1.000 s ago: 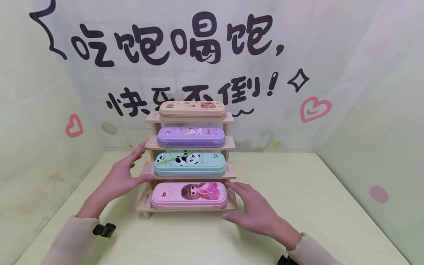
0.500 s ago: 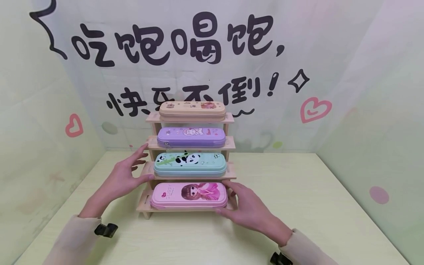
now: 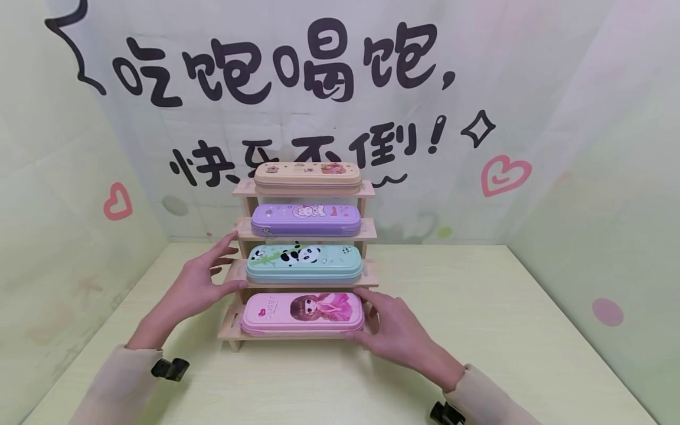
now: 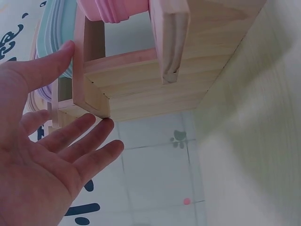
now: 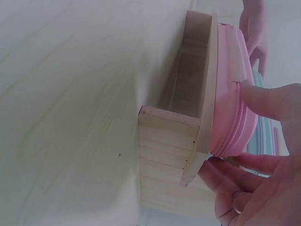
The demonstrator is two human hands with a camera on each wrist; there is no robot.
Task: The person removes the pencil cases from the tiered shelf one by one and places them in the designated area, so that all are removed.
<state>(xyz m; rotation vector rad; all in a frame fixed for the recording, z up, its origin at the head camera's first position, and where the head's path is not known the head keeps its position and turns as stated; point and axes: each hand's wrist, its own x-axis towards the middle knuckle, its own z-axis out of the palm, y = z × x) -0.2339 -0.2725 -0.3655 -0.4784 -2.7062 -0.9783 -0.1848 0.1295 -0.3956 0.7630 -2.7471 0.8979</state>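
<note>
A pink zip pencil case (image 3: 303, 314) with a doll-like girl on its lid lies on the lowest step of a wooden tiered rack (image 3: 231, 326). My right hand (image 3: 401, 332) holds its right end, thumb on the zipped front (image 5: 237, 101) and fingers behind the end. Beside the rack's left side, my left hand (image 3: 198, 287) has its fingers spread and loosely bent. The left wrist view puts that thumb (image 4: 59, 59) at the second step's front edge, by the mint panda pencil case (image 3: 303, 273); the other fingertips reach the step's end.
Higher on the rack sit a purple pencil case (image 3: 305, 221) and, on top, a beige one (image 3: 308, 177). Everything stands on a pale wood-grain table (image 3: 478, 330). Behind hangs a printed cloth (image 3: 419, 195) with large black characters; pale panels flank both sides.
My right hand has moved left and closed from beside the pink pencil case onto its right end. My left hand has shifted slightly, staying at the rack's left side.
</note>
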